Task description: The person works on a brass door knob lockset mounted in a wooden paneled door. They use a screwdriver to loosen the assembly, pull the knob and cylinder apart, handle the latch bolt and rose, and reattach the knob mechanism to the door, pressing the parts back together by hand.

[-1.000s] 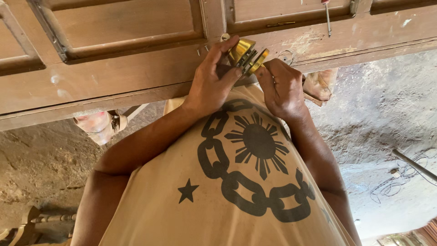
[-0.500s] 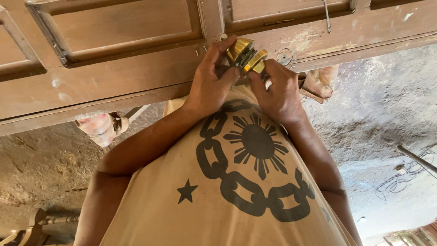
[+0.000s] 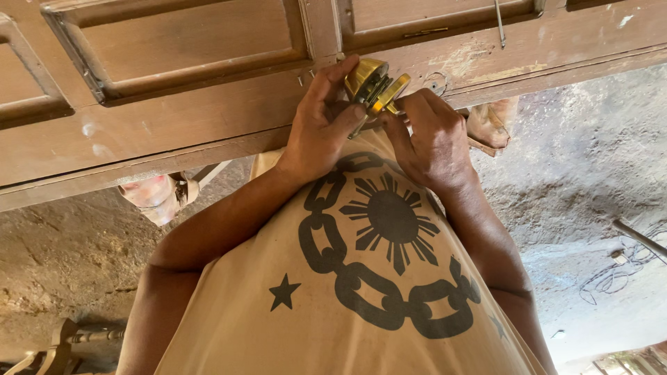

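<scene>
— What is being handled, and where is it?

— A brass lock is held against the edge of a wooden door, just below the upright between two panels. The door lies flat at chest height, above a dirt floor.

— How are the hands set?

— The left hand is curled round the lock's left side, with the thumb laid across the front. The right hand is closed on the lower right edge, which is pinched by the fingertips. Neither hand is open, and nothing else is held.

— Which step is judged to be in hand?

— A fitting or lining-up of the lock on the door edge, it would seem. No screw or tool can be seen, and how far the lock is seated is hidden by the fingers.

— What would a further move call for?

— The lock would need to be kept square to the wood and steadied by one hand if the other is to be freed.
</scene>
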The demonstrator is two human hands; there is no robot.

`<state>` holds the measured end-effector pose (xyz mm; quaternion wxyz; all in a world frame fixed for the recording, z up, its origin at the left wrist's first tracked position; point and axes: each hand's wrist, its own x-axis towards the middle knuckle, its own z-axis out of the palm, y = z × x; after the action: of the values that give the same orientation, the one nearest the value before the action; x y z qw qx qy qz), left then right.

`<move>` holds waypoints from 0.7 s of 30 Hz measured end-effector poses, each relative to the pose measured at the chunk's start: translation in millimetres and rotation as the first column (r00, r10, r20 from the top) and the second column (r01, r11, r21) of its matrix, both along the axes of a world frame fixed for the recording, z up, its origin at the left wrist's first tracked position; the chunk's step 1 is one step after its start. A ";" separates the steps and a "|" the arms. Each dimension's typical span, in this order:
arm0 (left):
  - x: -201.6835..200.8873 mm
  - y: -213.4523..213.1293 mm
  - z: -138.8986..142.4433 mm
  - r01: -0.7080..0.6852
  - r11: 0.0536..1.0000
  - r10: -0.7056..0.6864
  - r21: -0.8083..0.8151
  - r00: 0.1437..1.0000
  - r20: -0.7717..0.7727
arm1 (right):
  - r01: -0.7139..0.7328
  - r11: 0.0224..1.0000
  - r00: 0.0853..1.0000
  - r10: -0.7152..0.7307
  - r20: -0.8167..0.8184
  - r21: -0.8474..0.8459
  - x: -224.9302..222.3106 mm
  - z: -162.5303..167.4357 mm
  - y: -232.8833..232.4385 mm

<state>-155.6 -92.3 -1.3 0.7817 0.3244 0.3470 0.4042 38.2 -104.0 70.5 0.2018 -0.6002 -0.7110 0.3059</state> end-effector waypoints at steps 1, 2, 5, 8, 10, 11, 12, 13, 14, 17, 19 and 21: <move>0.1 0.0 0.5 0.012 1.000 -0.012 0.011 1.000 -0.011 | -0.004 1.000 1.000 0.004 0.010 -0.024 0.8 0.5 -0.3; 0.3 0.0 0.9 0.013 1.000 -0.013 0.015 1.000 -0.008 | -0.009 0.999 1.000 0.010 0.020 -0.046 1.7 0.6 -0.4; 0.8 0.0 1.9 0.014 0.999 -0.013 0.034 0.999 -0.042 | -0.010 0.996 1.000 0.011 0.010 -0.091 4.1 -1.0 -0.1; 0.9 0.0 3.8 0.029 0.997 -0.022 0.066 0.994 -0.108 | 0.002 0.998 0.999 -0.004 -0.032 -0.064 4.7 -3.3 -1.1; 0.8 -0.1 6.2 0.020 0.997 -0.013 0.069 0.995 -0.094 | 0.001 0.998 0.998 -0.005 -0.064 -0.061 4.5 -4.4 -2.0; 0.7 1.0 7.1 0.027 0.997 -0.020 0.067 0.995 -0.103 | -0.003 0.998 0.997 -0.002 -0.083 -0.056 4.2 -5.0 -2.0; 0.2 2.5 8.1 0.033 0.997 -0.026 0.066 0.993 -0.112 | 0.006 0.998 0.996 -0.012 -0.089 -0.066 3.9 -5.5 -2.0; -0.2 3.2 9.6 0.039 0.997 -0.032 0.059 0.992 -0.121 | 0.015 0.997 0.995 -0.023 -0.093 -0.081 3.4 -5.9 -1.9; -0.7 3.8 11.2 0.040 0.997 -0.033 0.061 0.992 -0.118 | 0.025 0.995 0.995 -0.035 -0.094 -0.100 3.2 -6.0 -2.0; -3.9 7.8 14.6 0.062 0.993 -0.048 0.105 0.991 -0.127 | 0.010 0.997 0.995 -0.017 -0.095 -0.076 2.5 -6.8 -2.7; -5.4 7.8 17.2 0.090 0.985 -0.067 0.148 0.986 -0.152 | 0.025 0.994 0.996 -0.034 -0.080 -0.107 2.4 -8.3 -3.9; -4.2 9.1 17.4 0.080 0.982 -0.052 0.169 0.985 -0.166 | 0.004 0.993 0.995 -0.015 -0.098 -0.116 3.7 -11.1 -5.3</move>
<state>-159.8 -83.2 16.2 0.7326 0.4348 0.3611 0.3792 41.9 -109.3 59.5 0.2032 -0.5984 -0.6783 0.3749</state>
